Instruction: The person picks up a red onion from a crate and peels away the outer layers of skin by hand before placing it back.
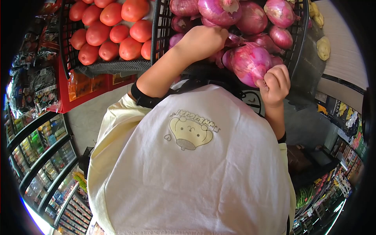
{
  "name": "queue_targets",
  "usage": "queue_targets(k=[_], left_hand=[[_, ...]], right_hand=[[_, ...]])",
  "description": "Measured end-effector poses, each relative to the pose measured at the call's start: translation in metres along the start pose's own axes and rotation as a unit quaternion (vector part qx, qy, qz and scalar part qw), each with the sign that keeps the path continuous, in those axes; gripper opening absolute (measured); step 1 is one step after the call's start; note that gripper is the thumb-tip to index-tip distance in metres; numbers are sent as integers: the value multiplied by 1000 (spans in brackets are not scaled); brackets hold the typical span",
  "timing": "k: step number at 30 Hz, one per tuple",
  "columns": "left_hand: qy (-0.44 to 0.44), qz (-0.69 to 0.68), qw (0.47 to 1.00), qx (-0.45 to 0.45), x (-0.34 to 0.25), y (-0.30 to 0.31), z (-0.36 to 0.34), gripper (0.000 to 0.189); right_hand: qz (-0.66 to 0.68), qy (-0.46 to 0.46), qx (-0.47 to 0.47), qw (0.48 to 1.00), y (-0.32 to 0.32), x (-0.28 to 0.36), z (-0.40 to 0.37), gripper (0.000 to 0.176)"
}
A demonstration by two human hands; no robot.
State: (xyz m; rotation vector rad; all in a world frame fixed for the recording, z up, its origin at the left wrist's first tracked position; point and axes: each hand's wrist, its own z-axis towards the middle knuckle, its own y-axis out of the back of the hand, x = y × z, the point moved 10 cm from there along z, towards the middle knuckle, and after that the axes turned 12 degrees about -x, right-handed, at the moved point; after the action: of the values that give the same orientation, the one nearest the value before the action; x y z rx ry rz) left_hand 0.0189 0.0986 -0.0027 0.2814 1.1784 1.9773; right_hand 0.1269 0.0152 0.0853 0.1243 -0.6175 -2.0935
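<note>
My left hand [204,42] reaches in among the red onions [250,18] in a black crate, knuckles up and fingers curled. Its fingertips are hidden, so what it holds, if anything, cannot be seen. A large red onion [250,62] is at the front edge of the crate, with other onions behind it. My right hand [274,84] grips this onion at its lower right end, between thumb and curled fingers. Black bands circle both wrists.
A black crate of red tomatoes [111,33] stands to the left, beside the onion crate's wall [158,33]. Pale yellow produce [323,48] lies at the right. Shop shelves [49,164] line the left side, and watermelons [304,197] are low at the right.
</note>
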Motion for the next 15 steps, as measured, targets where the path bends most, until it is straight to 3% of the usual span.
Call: queue_targets(k=[3, 5, 6, 8, 11, 15], left_hand=[[9, 11, 1000, -9, -2, 5, -5, 16], [110, -44, 993, 14, 6, 7, -1, 24], [112, -44, 993, 15, 3, 9, 4, 24], [181, -283, 941, -44, 3, 18, 16, 31], [200, -332, 922, -1, -10, 9, 27, 32], [145, -308, 940, -4, -19, 3, 38, 22]], right_hand=[[8, -9, -9, 1000, 4, -3, -2, 39], [12, -11, -5, 1000, 3, -3, -3, 40], [8, -6, -1, 1000, 2, -1, -4, 40], [6, 2, 3, 1000, -1, 1, -3, 40], [1, 14, 13, 1000, -4, 6, -2, 41], [-9, 23, 18, 1000, -7, 9, -1, 42]])
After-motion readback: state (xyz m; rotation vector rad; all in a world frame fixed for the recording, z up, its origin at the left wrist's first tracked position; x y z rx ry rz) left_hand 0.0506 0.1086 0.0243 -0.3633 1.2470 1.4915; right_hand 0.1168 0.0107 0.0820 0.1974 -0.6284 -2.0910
